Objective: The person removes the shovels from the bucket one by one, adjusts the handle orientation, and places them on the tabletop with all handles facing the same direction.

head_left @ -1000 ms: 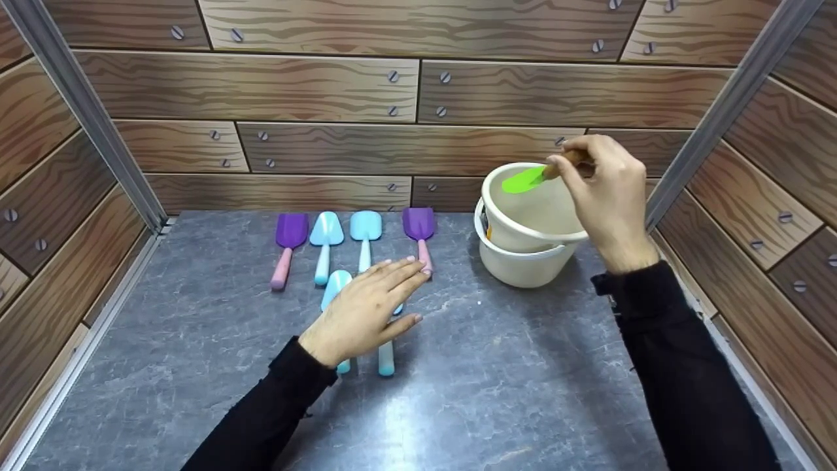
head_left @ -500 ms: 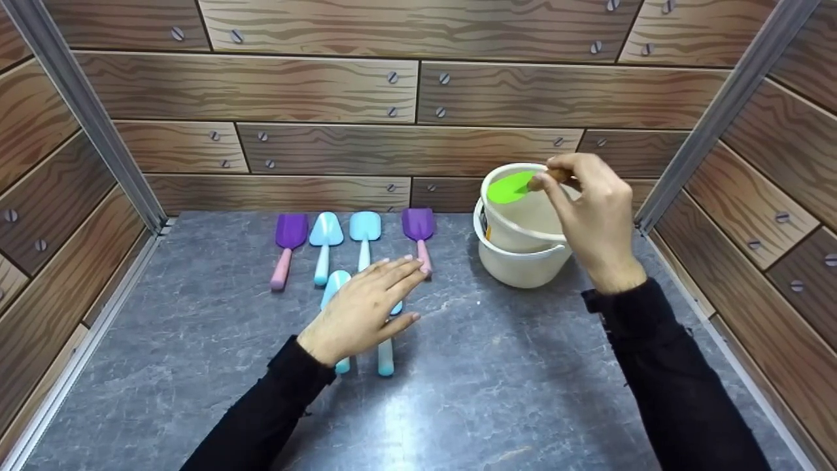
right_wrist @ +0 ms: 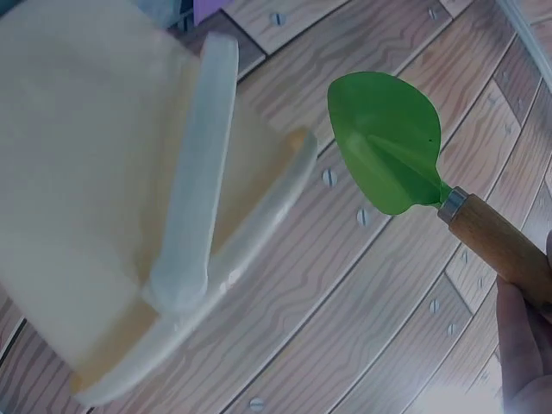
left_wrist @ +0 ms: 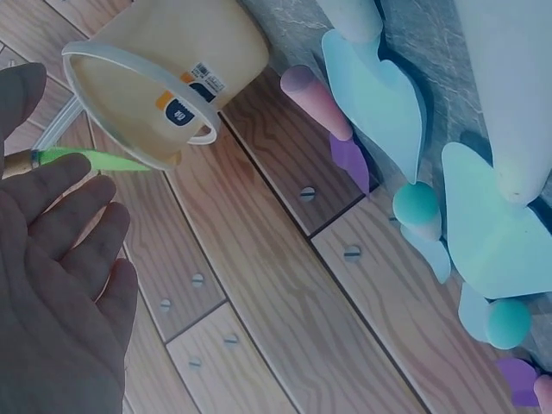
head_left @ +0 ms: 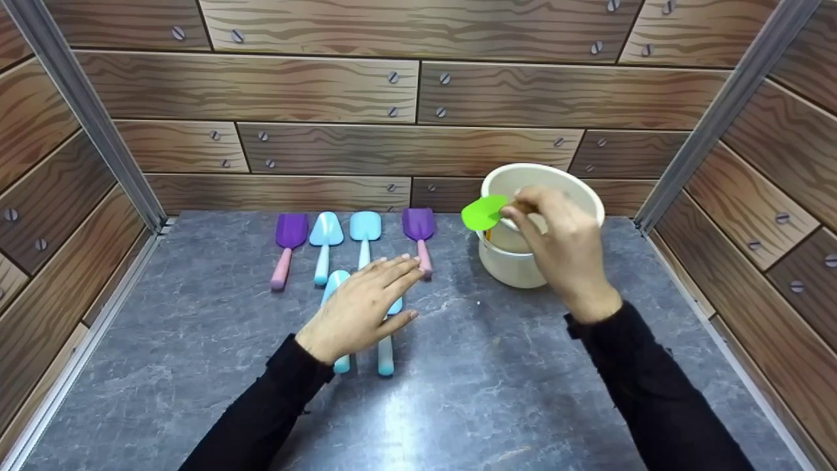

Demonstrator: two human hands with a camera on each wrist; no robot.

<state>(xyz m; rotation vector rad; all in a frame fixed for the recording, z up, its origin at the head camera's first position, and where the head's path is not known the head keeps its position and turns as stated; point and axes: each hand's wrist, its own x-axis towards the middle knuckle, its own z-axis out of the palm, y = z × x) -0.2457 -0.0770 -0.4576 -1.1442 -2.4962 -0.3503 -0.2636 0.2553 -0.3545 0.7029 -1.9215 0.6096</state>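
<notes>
My right hand [head_left: 556,248] pinches the wooden handle of a small green trowel [head_left: 484,212], also plain in the right wrist view as a green trowel [right_wrist: 388,142] with a metal collar. Its blade points left, overlapping the near left rim of a cream bucket [head_left: 516,269] in the head view. My left hand [head_left: 363,307] is held flat with fingers extended over two light-blue trowels, partly hiding them. One blue trowel [head_left: 386,356] shows its handle below the thumb. In the left wrist view the bucket [left_wrist: 207,43] has its white bail handle lowered across the side.
Along the back lie a purple scoop [head_left: 291,230] with pink handle, a blue trowel [head_left: 327,229], a blue scoop [head_left: 365,226] and another purple scoop [head_left: 418,224]. A wood-patterned wall [head_left: 327,85] and metal corner posts [head_left: 706,111] enclose the grey table [head_left: 490,392].
My right hand has moved left and toward me with the green trowel, from over the bucket's opening to its near left rim. The left hand has barely shifted.
</notes>
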